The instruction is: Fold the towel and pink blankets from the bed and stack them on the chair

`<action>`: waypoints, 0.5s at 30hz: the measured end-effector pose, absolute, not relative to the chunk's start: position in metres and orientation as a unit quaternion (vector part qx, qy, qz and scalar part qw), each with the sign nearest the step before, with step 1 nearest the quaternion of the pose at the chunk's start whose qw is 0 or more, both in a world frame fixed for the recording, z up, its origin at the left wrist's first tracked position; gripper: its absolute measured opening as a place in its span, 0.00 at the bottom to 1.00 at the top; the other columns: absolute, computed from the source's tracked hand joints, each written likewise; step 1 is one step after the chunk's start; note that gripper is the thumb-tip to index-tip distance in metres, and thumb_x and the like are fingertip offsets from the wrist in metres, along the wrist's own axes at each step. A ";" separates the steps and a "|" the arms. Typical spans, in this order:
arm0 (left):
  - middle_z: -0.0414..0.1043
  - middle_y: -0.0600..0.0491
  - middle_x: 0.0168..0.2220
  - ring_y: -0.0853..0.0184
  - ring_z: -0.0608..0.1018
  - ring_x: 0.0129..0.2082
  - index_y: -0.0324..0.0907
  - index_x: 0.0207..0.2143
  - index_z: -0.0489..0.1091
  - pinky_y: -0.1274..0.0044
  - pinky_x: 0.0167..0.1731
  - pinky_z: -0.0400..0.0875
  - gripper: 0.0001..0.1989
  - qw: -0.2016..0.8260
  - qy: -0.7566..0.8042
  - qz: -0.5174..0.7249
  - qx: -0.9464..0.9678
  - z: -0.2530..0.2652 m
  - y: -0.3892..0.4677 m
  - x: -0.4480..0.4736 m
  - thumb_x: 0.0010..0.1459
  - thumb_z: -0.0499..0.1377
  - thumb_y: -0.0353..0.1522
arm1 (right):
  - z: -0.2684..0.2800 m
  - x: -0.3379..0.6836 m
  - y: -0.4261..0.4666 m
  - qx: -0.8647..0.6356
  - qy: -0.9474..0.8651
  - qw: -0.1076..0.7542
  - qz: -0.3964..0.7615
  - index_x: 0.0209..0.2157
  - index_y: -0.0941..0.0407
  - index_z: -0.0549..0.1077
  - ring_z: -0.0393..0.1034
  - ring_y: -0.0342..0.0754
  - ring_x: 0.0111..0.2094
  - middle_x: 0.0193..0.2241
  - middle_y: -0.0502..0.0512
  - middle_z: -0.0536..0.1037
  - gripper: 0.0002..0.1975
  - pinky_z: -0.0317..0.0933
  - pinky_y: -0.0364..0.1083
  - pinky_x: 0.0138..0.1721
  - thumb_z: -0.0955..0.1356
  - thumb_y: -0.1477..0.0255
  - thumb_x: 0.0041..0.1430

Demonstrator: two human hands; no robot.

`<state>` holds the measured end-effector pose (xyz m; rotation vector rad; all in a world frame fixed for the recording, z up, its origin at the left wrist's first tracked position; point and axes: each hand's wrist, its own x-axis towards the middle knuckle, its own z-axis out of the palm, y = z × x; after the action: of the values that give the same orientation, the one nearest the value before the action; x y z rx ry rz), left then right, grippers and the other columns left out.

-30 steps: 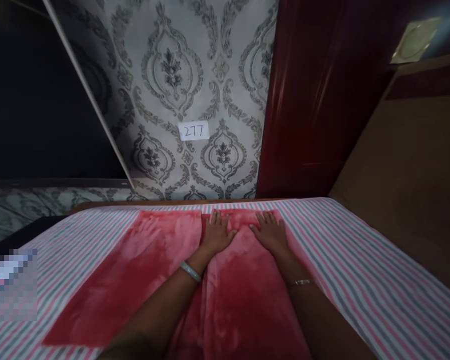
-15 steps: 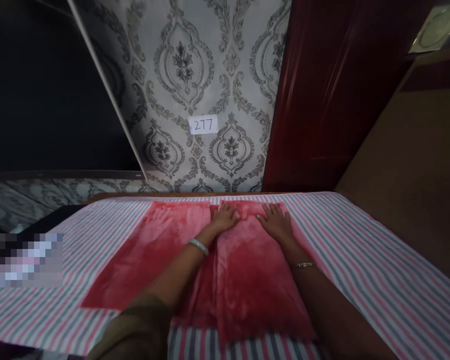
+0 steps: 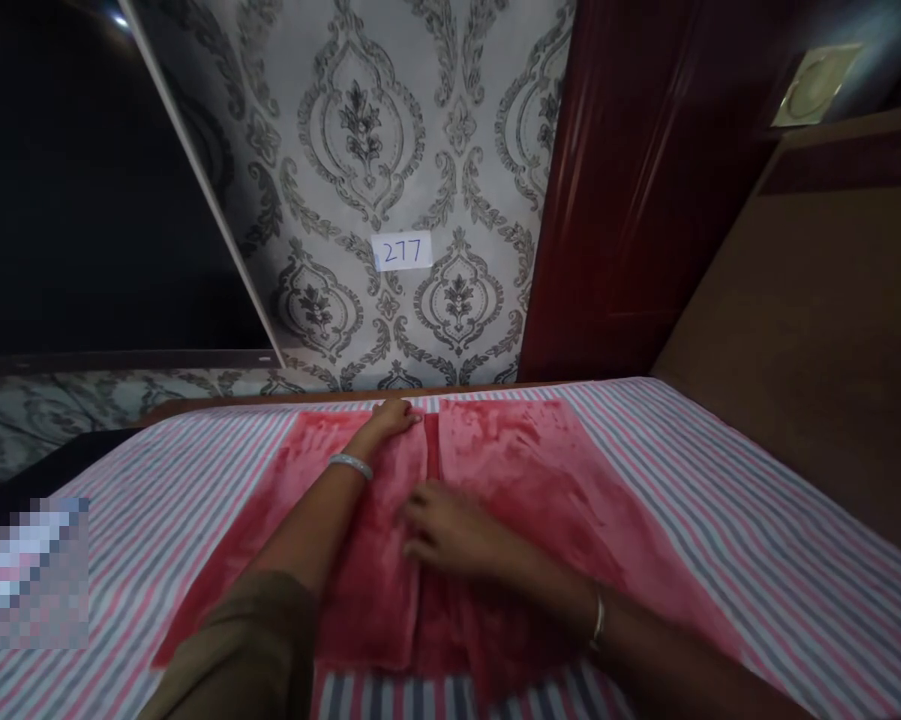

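Note:
A red and pink plush cloth (image 3: 517, 470) lies spread on a striped sheet, its two sides folded in towards a narrow gap in the middle. At the far edge of the left flap is my left hand (image 3: 391, 417), its fingers curled on the fabric by the inner corner. My right hand (image 3: 450, 530) is nearer to me, over the gap between the flaps. Motion smears its fingers, so I cannot tell whether they grip the cloth. Bunched fabric from the right flap shows below the right wrist.
The pink, grey and white striped sheet (image 3: 720, 500) covers the table. Behind it stands a patterned wall with a paper label (image 3: 403, 250) reading 277. A dark screen (image 3: 105, 200) is at the left, a dark red panel (image 3: 615, 200) and brown board (image 3: 802, 330) at the right.
My left hand has moved left from the right flap to the left flap's far corner. My right hand has left the far edge and come nearer, towards the middle gap.

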<state>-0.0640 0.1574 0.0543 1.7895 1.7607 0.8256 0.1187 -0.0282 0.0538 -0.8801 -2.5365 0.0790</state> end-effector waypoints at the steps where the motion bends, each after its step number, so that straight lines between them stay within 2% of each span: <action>1: 0.73 0.50 0.24 0.54 0.77 0.46 0.43 0.16 0.65 0.71 0.51 0.67 0.14 0.254 0.627 0.307 0.669 0.052 0.160 -0.064 0.43 0.68 0.25 | 0.048 0.111 -0.041 -0.286 -0.932 0.223 0.019 0.47 0.52 0.77 0.71 0.47 0.43 0.41 0.51 0.78 0.15 0.64 0.43 0.42 0.73 0.65 0.58; 5: 0.76 0.54 0.30 0.63 0.76 0.37 0.43 0.25 0.73 0.75 0.43 0.69 0.04 0.270 0.565 0.320 0.711 0.037 0.168 -0.062 0.52 0.62 0.30 | 0.032 0.104 -0.058 -0.293 -0.927 0.231 0.048 0.52 0.51 0.74 0.67 0.51 0.46 0.44 0.52 0.76 0.20 0.63 0.48 0.48 0.72 0.62 0.59; 9: 0.70 0.56 0.23 0.64 0.72 0.31 0.42 0.22 0.70 0.74 0.38 0.66 0.08 0.252 0.556 0.299 0.733 0.017 0.172 -0.061 0.53 0.61 0.33 | 0.021 0.107 -0.047 -0.293 -0.924 0.208 0.130 0.54 0.49 0.71 0.65 0.54 0.46 0.45 0.53 0.73 0.25 0.62 0.52 0.47 0.70 0.56 0.57; 15: 0.64 0.56 0.21 0.65 0.70 0.28 0.44 0.20 0.62 0.74 0.33 0.62 0.16 0.206 0.556 0.278 0.755 0.011 0.184 -0.066 0.57 0.57 0.40 | 0.014 0.107 -0.045 -0.291 -0.921 0.195 0.171 0.58 0.47 0.68 0.63 0.54 0.48 0.47 0.53 0.72 0.27 0.60 0.55 0.49 0.69 0.56 0.59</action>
<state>-0.0663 0.1838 0.0113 2.1049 1.5505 0.7747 0.1067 -0.0451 0.0136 -0.8155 -2.5804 0.4805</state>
